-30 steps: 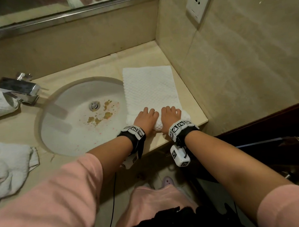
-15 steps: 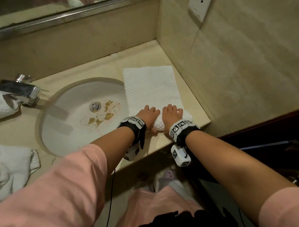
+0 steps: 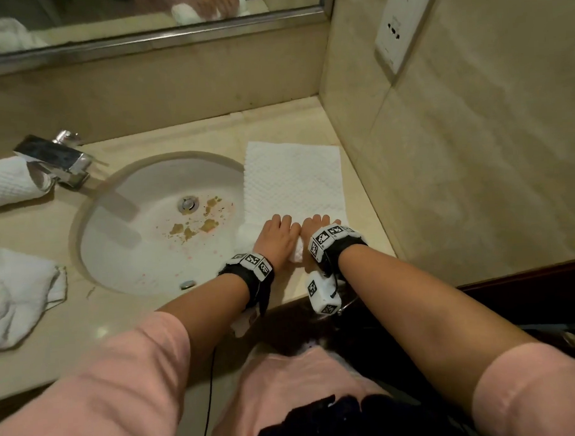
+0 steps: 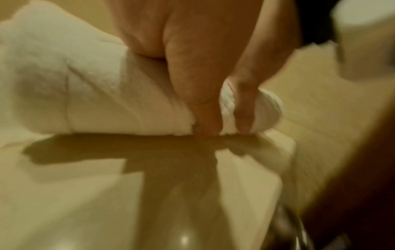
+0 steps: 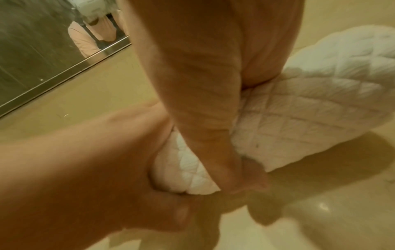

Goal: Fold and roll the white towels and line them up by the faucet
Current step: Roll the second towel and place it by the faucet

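A white waffle towel (image 3: 292, 181) lies as a folded strip on the counter right of the sink, its near end rolled up (image 3: 297, 252). My left hand (image 3: 275, 238) and right hand (image 3: 319, 224) sit side by side on that roll, fingers curled over the top. In the left wrist view my left hand (image 4: 192, 67) has its thumb tucked at the roll's (image 4: 96, 101) near side. The right wrist view shows my right hand (image 5: 203, 84) gripping the roll (image 5: 310, 110) beside the left hand (image 5: 85, 160). One rolled towel (image 3: 8, 184) lies by the faucet (image 3: 56, 158).
A crumpled white towel (image 3: 16, 295) lies on the counter (image 3: 119, 327) at the left. The stained sink (image 3: 116, 258) is just left of the strip. A tiled wall (image 3: 458, 161) with a socket (image 3: 399, 25) closes the right side, a mirror (image 3: 139, 13) the back.
Both hands have stayed on the roll and pushed it slightly away from the counter edge. The right hand now covers the roll's right end, which showed earlier.
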